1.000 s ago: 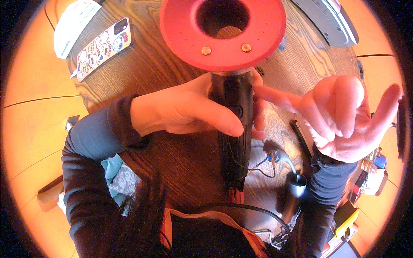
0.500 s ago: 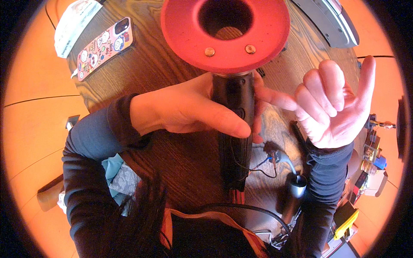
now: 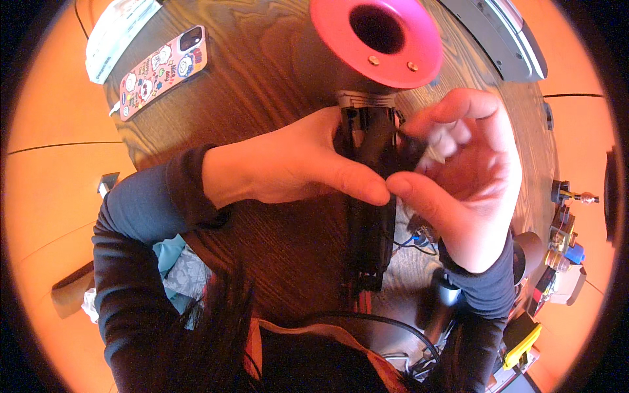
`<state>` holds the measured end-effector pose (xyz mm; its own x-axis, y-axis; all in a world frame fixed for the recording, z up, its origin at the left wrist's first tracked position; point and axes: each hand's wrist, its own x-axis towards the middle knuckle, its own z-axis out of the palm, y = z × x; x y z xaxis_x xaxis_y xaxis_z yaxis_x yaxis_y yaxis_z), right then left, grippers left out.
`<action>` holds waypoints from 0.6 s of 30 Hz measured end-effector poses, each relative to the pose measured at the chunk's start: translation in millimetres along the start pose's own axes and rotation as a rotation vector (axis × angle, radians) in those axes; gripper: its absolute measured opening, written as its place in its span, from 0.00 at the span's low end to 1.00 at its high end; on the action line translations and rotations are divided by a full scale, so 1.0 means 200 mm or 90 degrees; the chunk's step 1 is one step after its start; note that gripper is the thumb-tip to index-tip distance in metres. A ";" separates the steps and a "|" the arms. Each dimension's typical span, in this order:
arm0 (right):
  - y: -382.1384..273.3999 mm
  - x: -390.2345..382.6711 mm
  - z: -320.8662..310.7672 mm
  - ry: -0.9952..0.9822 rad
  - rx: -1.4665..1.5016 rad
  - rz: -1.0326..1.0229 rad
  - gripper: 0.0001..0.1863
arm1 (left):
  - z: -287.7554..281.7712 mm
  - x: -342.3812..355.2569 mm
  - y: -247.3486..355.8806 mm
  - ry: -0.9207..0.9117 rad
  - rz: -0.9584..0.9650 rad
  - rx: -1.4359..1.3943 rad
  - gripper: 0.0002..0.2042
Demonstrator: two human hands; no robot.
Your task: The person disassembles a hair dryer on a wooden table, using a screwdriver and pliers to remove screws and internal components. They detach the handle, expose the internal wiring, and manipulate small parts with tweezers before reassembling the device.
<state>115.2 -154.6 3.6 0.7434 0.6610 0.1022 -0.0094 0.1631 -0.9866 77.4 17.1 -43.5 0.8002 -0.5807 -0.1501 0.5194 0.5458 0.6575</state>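
Note:
A hair dryer with a pinkish-red ring head and a black handle is held upright, the ring at the far end. My left hand grips the handle from the left, thumb across its front and fingers hidden behind. From the right, my right hand closes on the same handle, its thumb tip beside my left thumb and its bent index finger near the handle's upper edge. A small dark part under those right fingers is blurred. Thin wires with a small component hang beside the handle.
On the wooden table lie a pink phone in a sticker-patterned case and a white package. A pale device stands at the far right. Small parts and a yellow item sit at right; a black cable runs close to me.
My right hand has turned and come left onto the handle, its raised fingers now curled. The dryer's ring has tilted and shifted right. My left hand keeps its hold.

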 end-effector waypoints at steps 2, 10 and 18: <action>0.00 0.00 -0.02 -0.057 -0.008 0.009 0.32 | 0.00 0.00 0.00 -0.043 0.036 0.012 0.27; -0.01 0.03 -0.18 0.076 0.305 -0.014 0.26 | -0.02 0.02 -0.04 -0.119 0.110 -0.070 0.24; 0.09 0.13 -0.29 0.171 0.219 -0.039 0.14 | -0.03 0.02 -0.05 -0.139 0.098 -0.071 0.22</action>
<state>173.3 -178.1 -19.4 0.8965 0.4363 0.0774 -0.1487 0.4608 -0.8750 77.5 13.2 -55.3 0.7950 -0.5955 0.1154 0.4364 0.6937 0.5729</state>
